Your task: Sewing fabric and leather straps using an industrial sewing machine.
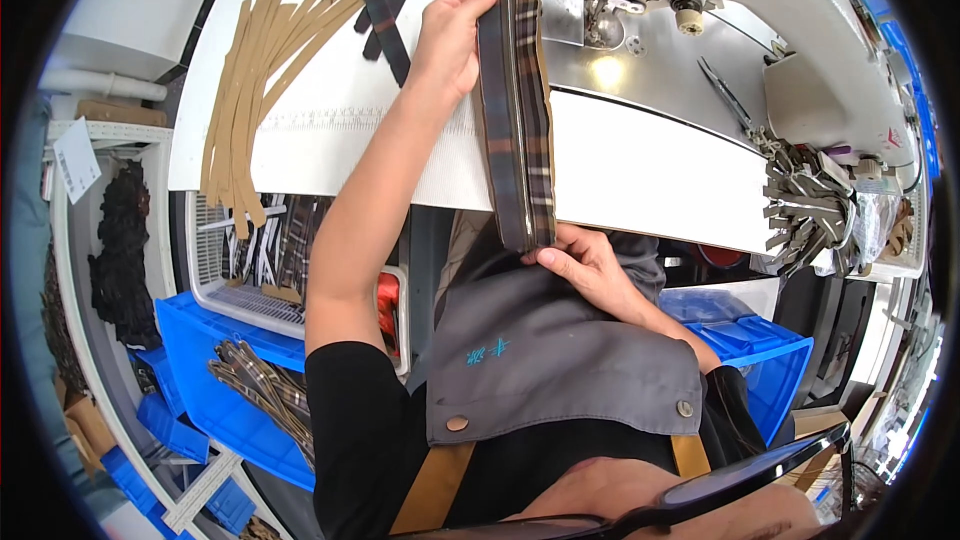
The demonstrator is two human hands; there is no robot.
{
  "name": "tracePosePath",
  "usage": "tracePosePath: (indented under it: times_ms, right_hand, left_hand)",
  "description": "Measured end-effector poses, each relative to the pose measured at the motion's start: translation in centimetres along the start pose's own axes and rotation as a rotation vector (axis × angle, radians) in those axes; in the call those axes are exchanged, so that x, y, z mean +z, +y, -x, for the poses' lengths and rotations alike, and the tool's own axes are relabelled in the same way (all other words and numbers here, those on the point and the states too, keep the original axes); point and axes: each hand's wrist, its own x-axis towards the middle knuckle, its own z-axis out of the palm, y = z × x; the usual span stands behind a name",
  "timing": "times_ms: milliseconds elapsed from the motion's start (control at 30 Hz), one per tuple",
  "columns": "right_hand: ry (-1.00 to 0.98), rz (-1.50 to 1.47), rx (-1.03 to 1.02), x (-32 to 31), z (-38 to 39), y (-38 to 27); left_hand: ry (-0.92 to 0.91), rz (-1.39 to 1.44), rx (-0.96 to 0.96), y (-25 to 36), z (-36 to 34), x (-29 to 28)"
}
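Observation:
A long plaid fabric strip with a zipper (518,110) runs down its length between my hands, dark on one side and brown check on the other. My left hand (452,38) pinches its far end, beside the sewing machine. At the near end, past the table's front edge, my right hand (585,262) grips the strip between thumb and fingers. The sewing machine's needle and presser foot (606,20) stand right of the strip's far end, apart from it.
Tan strips (262,80) and dark plaid strips (385,10) lie on the white table (640,160) at the left. Tweezers (722,90) and a bundle of grey-brown strips (800,205) are at the right. Below stand a white basket (205,270) and blue bins (195,350).

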Motion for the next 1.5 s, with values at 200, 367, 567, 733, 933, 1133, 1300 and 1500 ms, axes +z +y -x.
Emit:
tracePosePath:
  times_ms: [200,367,567,733,933,1133,1300,1500]
  right_hand:
    - [0.043,-0.239,0.064,0.0,-0.7,0.9]
    - [-0.14,-0.556,0.149,-1.5,0.1,1.5]
    - [-0.124,-0.473,0.137,-2.1,0.5,1.6]
    - [-0.052,-0.406,0.147,-1.9,0.8,1.2]
    - [-0.003,-0.4,0.146,-1.7,1.3,0.6]
    - [0.043,-0.336,0.17,-3.4,2.8,-1.3]
    - [0.197,0.423,0.065,-5.0,4.8,-3.2]
    - [0.307,0.394,-0.029,-4.6,5.3,-3.9]
  left_hand:
    - [0.037,-0.026,0.014,0.1,0.6,1.3]
    - [0.016,-0.155,0.012,0.5,0.7,1.3]
    - [-0.002,-0.173,0.005,0.6,0.8,1.3]
    - [-0.019,-0.222,-0.033,0.7,0.7,0.9]
    - [-0.077,-0.234,-0.038,0.8,0.7,0.7]
    - [-0.046,-0.426,-0.014,0.6,0.7,0.9]
    - [0.085,-1.117,0.499,-0.2,1.0,1.3]
    - [-0.063,-1.55,0.469,-0.6,3.0,1.4]
